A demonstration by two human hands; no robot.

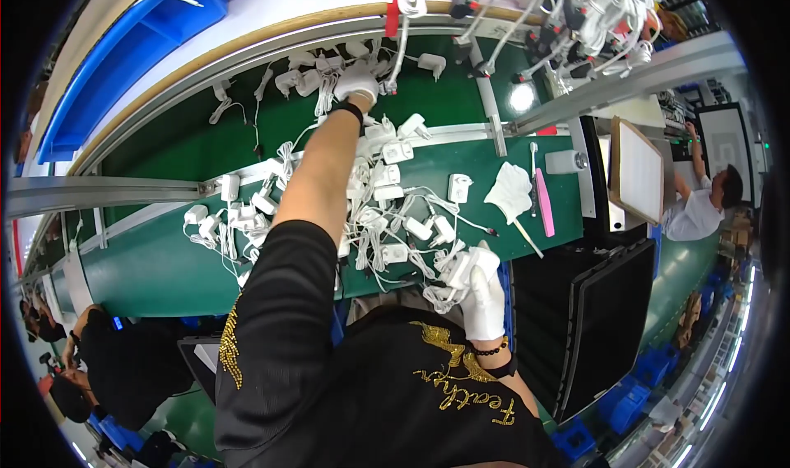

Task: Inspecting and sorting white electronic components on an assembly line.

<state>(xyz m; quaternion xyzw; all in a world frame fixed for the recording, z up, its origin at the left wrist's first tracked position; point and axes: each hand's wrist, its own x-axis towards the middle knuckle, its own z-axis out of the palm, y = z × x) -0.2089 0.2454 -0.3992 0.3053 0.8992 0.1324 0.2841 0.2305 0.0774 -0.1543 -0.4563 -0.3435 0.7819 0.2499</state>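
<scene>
"Why is the right hand (pixel 484 301) holding a white adapter bundle (pixel 455 270) by the worktop's (pixel 148 262) near edge?"
"Perhaps its grip is separating it from the heap (pixel 387 174); what the far left hand (pixel 357 81) is gripping, nobody can tell."

The left arm (pixel 317 180) extends forward, nearly straight, across the table (pixel 148 270); the gloved left grip (pixel 357 83) is beyond the far edge, finger closure not discernible. The right forearm (pixel 520 392) lies close to the torso (pixel 387 386); the gloved right grip (pixel 484 302) is at the near edge, right of centre, fingers curled.
</scene>
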